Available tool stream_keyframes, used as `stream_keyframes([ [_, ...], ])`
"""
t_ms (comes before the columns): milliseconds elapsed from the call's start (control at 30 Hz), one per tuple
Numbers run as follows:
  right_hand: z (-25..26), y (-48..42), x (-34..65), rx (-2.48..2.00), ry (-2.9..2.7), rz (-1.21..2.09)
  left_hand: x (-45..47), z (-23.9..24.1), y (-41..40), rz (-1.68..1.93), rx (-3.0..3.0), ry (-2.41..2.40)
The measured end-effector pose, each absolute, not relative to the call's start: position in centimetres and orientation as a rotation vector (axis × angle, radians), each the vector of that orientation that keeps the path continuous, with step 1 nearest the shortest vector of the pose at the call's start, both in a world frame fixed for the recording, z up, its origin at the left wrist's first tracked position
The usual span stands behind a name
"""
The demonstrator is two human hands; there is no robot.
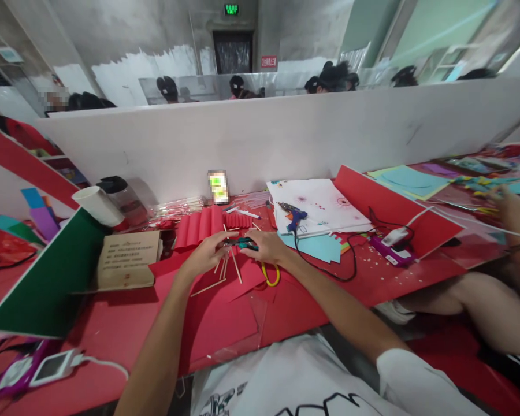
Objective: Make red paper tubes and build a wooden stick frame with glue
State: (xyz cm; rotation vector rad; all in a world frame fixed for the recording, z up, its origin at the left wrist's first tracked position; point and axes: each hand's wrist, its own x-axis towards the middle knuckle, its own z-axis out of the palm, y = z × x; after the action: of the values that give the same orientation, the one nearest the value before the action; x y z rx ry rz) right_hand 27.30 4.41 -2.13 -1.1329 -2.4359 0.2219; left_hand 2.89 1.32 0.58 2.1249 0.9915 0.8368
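My right hand (266,247) is closed around a pair of pliers (246,244) with teal and black handles, their jaws pointing left. Opposite it, my left hand (208,252) pinches at the jaw end, apparently on a thin wooden stick; the fingertips partly hide it. Below both hands, several thin wooden sticks (236,268) lie loosely on red paper (225,323). Scissors with a yellow handle (272,275) rest just below my right hand. Rolled red paper (199,226) lies beyond my left hand.
A blue glue gun (295,217) lies on white sheets (325,202), its cord trailing right. On the left stand a cardboard box (127,260), a green board (52,277) and a bottle (123,199). A phone (219,188) leans on the partition. Another person's hand (517,211) is at far right.
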Motion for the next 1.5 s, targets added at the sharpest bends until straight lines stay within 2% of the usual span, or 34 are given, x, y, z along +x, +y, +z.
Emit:
stream_keyframes([
  [533,-2.7,4.6,27.1,-1.056,-2.338,0.123,3.0,0.5,1.5,0.961,2.005,1.091],
  [733,-2.1,4.4,27.2,-1.183,-2.372,-0.002,2.8,0.3,2.0,1.018,1.908,1.164],
  [933,-1.3,4.7,27.9,-1.400,-2.331,0.008,2.8,0.0,2.2,1.031,1.878,1.368],
  [1300,-1.6,4.7,28.5,-1.657,-2.389,0.037,2.8,1.0,1.4,0.870,1.935,1.721],
  [1500,-1.0,4.5,28.4,-1.724,-2.397,0.070,3.2,2.1,0.5,0.562,1.984,1.818],
])
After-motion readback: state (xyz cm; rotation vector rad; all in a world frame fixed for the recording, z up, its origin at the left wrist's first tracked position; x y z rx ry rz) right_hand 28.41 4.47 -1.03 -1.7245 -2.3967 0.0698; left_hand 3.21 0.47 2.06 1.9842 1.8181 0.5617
